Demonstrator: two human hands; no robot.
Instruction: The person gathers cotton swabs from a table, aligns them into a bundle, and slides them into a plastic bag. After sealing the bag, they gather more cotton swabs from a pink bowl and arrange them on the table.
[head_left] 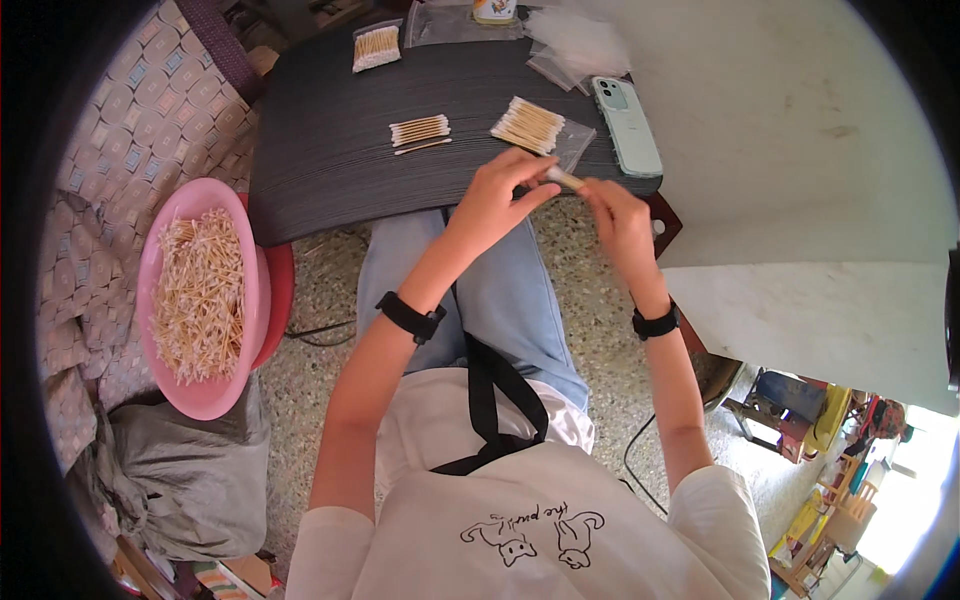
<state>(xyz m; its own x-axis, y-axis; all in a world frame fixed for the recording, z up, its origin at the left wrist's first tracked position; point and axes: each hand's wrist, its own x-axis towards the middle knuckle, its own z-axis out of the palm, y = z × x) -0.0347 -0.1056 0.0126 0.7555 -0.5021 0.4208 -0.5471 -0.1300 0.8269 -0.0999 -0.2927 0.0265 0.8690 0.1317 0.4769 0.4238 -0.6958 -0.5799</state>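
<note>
At the table's near edge, a small bunch of cotton swabs (567, 179) spans the gap between my two hands. My right hand (622, 222) is closed round one end, slightly blurred. The thumb and forefinger of my left hand (500, 198) close about the white tips at the other end. Just beyond lies a pile of cotton swabs (530, 125) on a clear plastic bag (574, 145). Left of it is a smaller row of cotton swabs (420, 129), with a single cotton swab (423, 146) in front. How many swabs my hands hold cannot be made out.
A pink basin (160, 370) full of loose swabs stands at the left. On the dark table (320, 150) are a filled swab bag (377, 48), a stack of clear bags (580, 45), a bottle (494, 10) and a phone (628, 125). A wall (800, 150) rises at the right.
</note>
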